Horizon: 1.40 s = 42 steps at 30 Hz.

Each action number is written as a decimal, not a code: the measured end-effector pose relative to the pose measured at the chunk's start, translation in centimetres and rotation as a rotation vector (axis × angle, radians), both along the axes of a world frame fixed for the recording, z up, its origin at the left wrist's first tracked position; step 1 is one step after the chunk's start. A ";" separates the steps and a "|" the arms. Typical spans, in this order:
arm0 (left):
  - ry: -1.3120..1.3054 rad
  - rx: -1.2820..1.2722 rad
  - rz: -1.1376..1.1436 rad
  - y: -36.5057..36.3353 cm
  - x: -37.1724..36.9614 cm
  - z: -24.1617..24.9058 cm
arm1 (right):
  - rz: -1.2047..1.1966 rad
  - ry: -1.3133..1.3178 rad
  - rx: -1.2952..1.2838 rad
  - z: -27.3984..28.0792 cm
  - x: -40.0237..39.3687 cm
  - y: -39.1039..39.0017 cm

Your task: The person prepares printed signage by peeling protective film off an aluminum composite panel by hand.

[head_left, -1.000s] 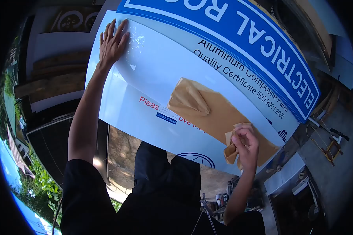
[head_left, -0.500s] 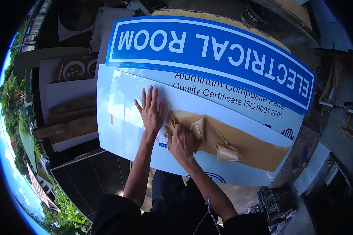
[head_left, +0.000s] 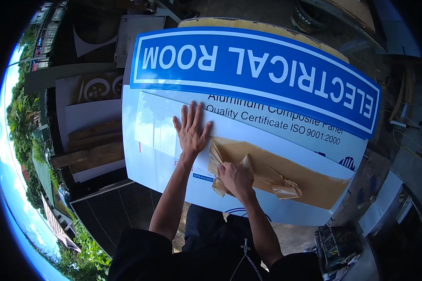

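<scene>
My left hand (head_left: 191,130) lies flat with fingers spread on a glossy white strip (head_left: 155,122). Just to its right, my right hand (head_left: 237,179) is closed around the crumpled loose end of a brown adhesive film (head_left: 309,183). The film covers the right part of the strip and has bunched, standing wrinkles near my fingers. Under the strip is a larger white panel (head_left: 145,169) printed with "Aluminum Composite Panel". A blue "ELECTRICAL ROOM" sign (head_left: 225,70) lies upside down to me along the panel's far side.
Wooden boards (head_left: 91,147) and sheets are at the left, beside a dark panel (head_left: 112,210). A black crate (head_left: 337,246) stands at lower right, and a bucket (head_left: 305,18) sits beyond the sign. A yellow cord (head_left: 410,145) lies on the right-hand floor.
My right hand has moved rightward and a little toward me, still holding the film's crumpled end. My left hand has slid slightly right on the strip. The whole view has shifted a little.
</scene>
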<state>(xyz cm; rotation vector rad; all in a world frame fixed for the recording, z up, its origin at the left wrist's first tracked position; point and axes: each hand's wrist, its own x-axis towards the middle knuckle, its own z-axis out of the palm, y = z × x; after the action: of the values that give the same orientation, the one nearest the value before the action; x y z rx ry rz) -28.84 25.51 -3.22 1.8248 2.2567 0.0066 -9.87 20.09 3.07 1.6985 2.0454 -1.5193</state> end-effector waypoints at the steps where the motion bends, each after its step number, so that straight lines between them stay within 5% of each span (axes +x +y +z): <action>1: 0.001 0.005 0.007 0.1 0.1 0.0 | 0.020 -0.007 0.038 0.3 1.3 0.0; 20: 0.110 0.060 -0.013 -0.2 0.1 -1.0 | -0.102 -0.079 -0.133 8.1 21.0 -1.0; 22: -0.117 0.149 0.054 -0.4 -0.5 -1.0 | -0.099 -0.235 -0.291 8.2 20.7 -0.1; 25: -0.368 0.372 0.158 -0.8 -1.2 -1.1 | -0.011 -0.307 0.259 8.0 18.9 -0.6; 30: -0.419 0.354 0.193 -1.0 -1.5 -0.6 | 0.462 -0.182 0.320 7.4 13.0 -0.1; 40: -0.171 0.053 -0.052 -3.7 -2.3 -0.4 | -0.214 0.288 0.423 -2.3 2.7 4.3; 42: -0.100 0.003 -0.090 -4.0 -2.2 -0.2 | -0.206 0.227 0.615 -4.8 1.4 3.9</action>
<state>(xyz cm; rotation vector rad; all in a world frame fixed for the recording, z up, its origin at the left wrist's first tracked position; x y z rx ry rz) -30.99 21.47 -3.41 1.8820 2.1074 0.0843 -8.48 23.95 -1.76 2.0631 2.7450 -1.2515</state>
